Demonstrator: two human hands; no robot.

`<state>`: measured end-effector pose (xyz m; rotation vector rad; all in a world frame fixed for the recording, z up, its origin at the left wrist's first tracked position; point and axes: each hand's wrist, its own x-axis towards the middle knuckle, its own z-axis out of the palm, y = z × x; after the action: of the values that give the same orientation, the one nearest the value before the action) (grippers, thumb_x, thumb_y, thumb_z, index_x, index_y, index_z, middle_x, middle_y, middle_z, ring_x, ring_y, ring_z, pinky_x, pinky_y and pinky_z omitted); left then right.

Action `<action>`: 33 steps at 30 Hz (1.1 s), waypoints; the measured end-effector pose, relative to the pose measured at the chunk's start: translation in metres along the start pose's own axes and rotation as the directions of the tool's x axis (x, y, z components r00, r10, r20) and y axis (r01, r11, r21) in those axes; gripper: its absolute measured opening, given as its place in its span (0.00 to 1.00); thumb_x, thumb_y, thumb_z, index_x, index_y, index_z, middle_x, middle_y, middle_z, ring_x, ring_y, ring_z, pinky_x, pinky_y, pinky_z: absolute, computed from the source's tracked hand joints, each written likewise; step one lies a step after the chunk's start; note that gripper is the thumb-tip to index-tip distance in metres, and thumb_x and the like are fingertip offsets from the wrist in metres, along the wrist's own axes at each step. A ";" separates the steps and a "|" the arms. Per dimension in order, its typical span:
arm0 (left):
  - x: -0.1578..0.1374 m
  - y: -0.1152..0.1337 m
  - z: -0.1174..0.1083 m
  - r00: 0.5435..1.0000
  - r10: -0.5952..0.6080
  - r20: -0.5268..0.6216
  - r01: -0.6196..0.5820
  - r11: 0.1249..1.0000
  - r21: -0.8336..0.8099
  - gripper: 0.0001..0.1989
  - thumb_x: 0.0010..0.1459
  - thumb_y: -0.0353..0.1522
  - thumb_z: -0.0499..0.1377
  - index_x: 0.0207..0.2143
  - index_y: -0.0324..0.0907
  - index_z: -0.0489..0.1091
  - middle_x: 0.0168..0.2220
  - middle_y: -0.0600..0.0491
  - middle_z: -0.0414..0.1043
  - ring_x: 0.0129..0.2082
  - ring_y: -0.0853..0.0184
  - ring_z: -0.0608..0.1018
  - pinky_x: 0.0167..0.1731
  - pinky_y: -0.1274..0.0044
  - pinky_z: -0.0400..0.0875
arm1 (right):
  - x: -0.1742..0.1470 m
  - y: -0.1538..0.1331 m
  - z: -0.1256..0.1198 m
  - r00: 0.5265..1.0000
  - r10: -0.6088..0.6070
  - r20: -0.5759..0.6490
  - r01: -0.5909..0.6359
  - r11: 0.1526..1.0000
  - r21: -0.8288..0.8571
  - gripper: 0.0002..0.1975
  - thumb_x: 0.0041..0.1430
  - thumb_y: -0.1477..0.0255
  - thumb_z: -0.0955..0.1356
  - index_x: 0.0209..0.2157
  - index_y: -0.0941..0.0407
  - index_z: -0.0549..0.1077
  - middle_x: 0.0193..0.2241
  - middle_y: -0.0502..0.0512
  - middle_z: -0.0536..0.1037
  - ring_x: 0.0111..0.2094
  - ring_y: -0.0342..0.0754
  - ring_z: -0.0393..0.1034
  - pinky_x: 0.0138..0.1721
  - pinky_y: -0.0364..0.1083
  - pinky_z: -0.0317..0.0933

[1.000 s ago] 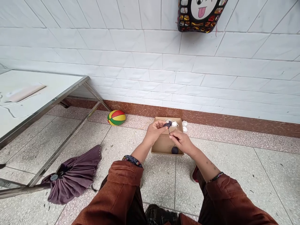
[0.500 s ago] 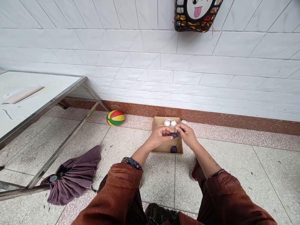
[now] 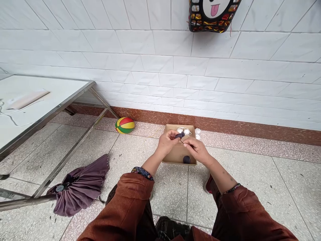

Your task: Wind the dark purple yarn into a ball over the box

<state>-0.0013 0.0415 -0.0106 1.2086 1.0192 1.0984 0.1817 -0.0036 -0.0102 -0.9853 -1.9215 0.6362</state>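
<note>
My left hand [image 3: 167, 143] is closed on a small bundle of dark yarn [image 3: 179, 135], held above a shallow cardboard box [image 3: 173, 157]. To its right, my right hand [image 3: 197, 149] pinches a dark strand running from that bundle. Inside the box, a dark yarn ball [image 3: 186, 159] lies near the front right corner. White yarn balls [image 3: 187, 132] with loose thread rest at the back of the box, partly behind the hands. More white balls [image 3: 198, 131] sit on the floor just outside its right side.
A striped ball [image 3: 124, 125] lies by the wall near a metal-framed table [image 3: 50, 110]. A folded purple umbrella [image 3: 82, 190] is on the floor at left. On the tiled wall hangs a black basket [image 3: 213, 23]. My feet flank the box.
The dark yarn bundle has moved slightly left and up with my left hand. My right hand has shifted from above the bundle to below and right, drawing a strand.
</note>
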 end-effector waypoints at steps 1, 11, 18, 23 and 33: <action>0.000 0.000 0.001 1.000 0.008 0.018 -0.008 0.999 0.032 0.13 0.44 0.29 0.70 0.34 0.38 0.74 0.33 0.52 0.78 0.34 0.69 0.77 0.39 0.75 0.70 | 0.001 0.000 -0.004 1.000 -0.001 -0.024 0.001 1.000 0.005 0.09 0.70 0.66 0.64 0.38 0.53 0.74 0.34 0.55 0.79 0.37 0.49 0.74 0.40 0.48 0.66; -0.017 0.019 0.008 0.941 -0.043 0.335 0.047 0.999 -0.005 0.13 0.47 0.31 0.71 0.36 0.39 0.75 0.35 0.52 0.78 0.34 0.70 0.77 0.40 0.76 0.70 | 0.007 0.023 -0.012 0.963 0.149 -0.225 -0.154 0.988 -0.003 0.10 0.68 0.65 0.66 0.34 0.52 0.75 0.32 0.54 0.78 0.35 0.50 0.72 0.39 0.48 0.66; -0.010 0.013 0.001 0.990 -0.017 0.140 0.049 0.971 -0.233 0.16 0.45 0.34 0.73 0.36 0.39 0.75 0.36 0.52 0.78 0.36 0.70 0.77 0.43 0.75 0.70 | -0.004 0.021 0.020 0.992 0.102 -0.076 -0.105 0.994 -0.034 0.09 0.69 0.68 0.64 0.36 0.53 0.74 0.31 0.53 0.77 0.35 0.49 0.72 0.37 0.46 0.66; -0.005 0.005 -0.001 0.996 -0.029 0.080 0.039 0.991 -0.128 0.16 0.45 0.34 0.72 0.36 0.38 0.74 0.34 0.53 0.77 0.34 0.70 0.76 0.40 0.76 0.70 | -0.008 0.008 0.019 0.999 -0.010 0.038 0.014 0.994 -0.104 0.08 0.70 0.70 0.63 0.37 0.53 0.73 0.31 0.53 0.75 0.33 0.48 0.71 0.35 0.46 0.65; -0.014 0.013 0.004 0.945 -0.087 0.314 0.097 0.995 -0.016 0.14 0.48 0.32 0.71 0.37 0.39 0.74 0.34 0.53 0.78 0.34 0.70 0.78 0.40 0.76 0.70 | 0.002 0.011 -0.014 0.992 0.010 -0.123 -0.024 0.994 -0.109 0.08 0.69 0.69 0.65 0.37 0.52 0.75 0.33 0.54 0.78 0.36 0.50 0.72 0.38 0.48 0.66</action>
<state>-0.0010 0.0277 0.0026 1.2506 0.8019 0.8146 0.1973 0.0043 -0.0103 -1.0855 -1.8577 0.4728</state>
